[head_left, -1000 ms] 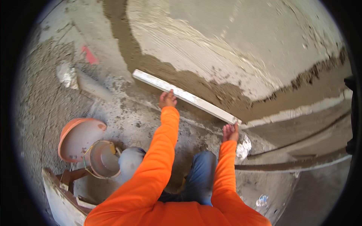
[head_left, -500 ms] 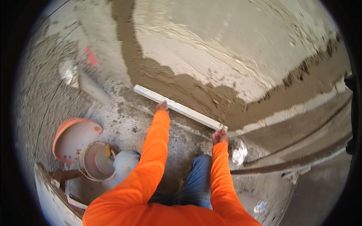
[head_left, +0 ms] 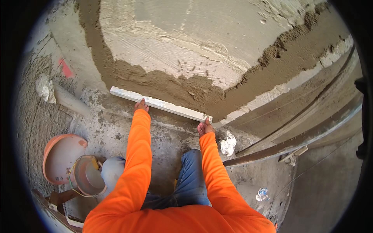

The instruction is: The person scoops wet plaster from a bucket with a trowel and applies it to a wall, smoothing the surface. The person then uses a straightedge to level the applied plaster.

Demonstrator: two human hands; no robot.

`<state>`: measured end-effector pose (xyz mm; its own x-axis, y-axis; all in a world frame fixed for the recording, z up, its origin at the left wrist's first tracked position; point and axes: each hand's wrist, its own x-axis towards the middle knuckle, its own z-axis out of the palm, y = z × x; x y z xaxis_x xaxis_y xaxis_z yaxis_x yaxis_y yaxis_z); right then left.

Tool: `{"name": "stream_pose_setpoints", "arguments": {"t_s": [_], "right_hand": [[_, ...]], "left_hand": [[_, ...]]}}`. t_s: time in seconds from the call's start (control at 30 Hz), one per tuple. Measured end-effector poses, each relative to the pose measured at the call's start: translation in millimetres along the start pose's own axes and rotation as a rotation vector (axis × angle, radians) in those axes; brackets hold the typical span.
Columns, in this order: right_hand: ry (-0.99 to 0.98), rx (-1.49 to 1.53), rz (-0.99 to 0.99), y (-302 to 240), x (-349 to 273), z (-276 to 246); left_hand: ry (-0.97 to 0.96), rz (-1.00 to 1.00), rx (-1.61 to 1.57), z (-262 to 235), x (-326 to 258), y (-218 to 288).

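rough concrete floor (head_left: 97, 128), orange basin (head_left: 60, 155), bucket (head_left: 87, 176)

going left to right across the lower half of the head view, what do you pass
orange basin → small bucket → left hand on the straightedge → right hand at its other end → crumpled white bag → small bluish scrap

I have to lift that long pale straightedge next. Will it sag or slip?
The straightedge runs straight between the left hand and the right hand, so it is probably stiff. It lies against wet mortar, so it may be gritty and slippery.
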<state>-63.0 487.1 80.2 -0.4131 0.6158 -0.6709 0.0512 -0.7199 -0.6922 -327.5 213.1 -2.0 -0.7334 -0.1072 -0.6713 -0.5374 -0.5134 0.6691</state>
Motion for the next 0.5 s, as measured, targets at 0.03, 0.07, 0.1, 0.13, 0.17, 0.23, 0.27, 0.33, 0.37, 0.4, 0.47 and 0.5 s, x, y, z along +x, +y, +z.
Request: {"name": "stream_pose_setpoints", "arguments": {"t_s": [0.03, 0.07, 0.1, 0.13, 0.17, 0.23, 0.27, 0.33, 0.37, 0.4, 0.47, 0.5], "right_hand": [[0.019, 0.010, 0.000, -2, -2, 1], [0.019, 0.012, 0.002, -3, -4, 3], [0.030, 0.005, 0.006, -5, -6, 4], [0.037, 0.029, -0.006, -5, -7, 5], [0.017, 0.039, -0.026, -6, -8, 5], [0.000, 0.045, -0.048, -7, -9, 5], [0.005, 0.055, -0.055, -8, -9, 4], [0.007, 0.063, -0.062, -10, -9, 2], [0.019, 0.059, -0.070, -12, -9, 2], [0.018, 0.045, -0.066, -14, -9, 1], [0.020, -0.028, -0.063, -18, -11, 0], [-0.019, 0.017, -0.065, -19, -13, 1]], "left_hand": [[0.008, 0.011, 0.006, 1, -1, 1], [0.019, 0.023, 0.009, 3, -3, 2], [0.016, 0.029, 0.011, 4, -6, 3], [0.016, 0.036, 0.012, 5, -8, 4], [0.018, 0.045, 0.010, 5, -9, 6], [0.038, 0.040, -0.007, 7, -12, 7], [0.027, 0.027, -0.009, 8, -12, 8], [0.015, 0.018, -0.008, 10, -13, 10], [0.014, 0.022, -0.004, 13, -15, 11], [0.018, 0.030, -0.003, 13, -16, 13], [0.059, 0.030, -0.034, 18, -24, 15], [0.116, 0.046, -0.070, 22, -29, 16]]}}
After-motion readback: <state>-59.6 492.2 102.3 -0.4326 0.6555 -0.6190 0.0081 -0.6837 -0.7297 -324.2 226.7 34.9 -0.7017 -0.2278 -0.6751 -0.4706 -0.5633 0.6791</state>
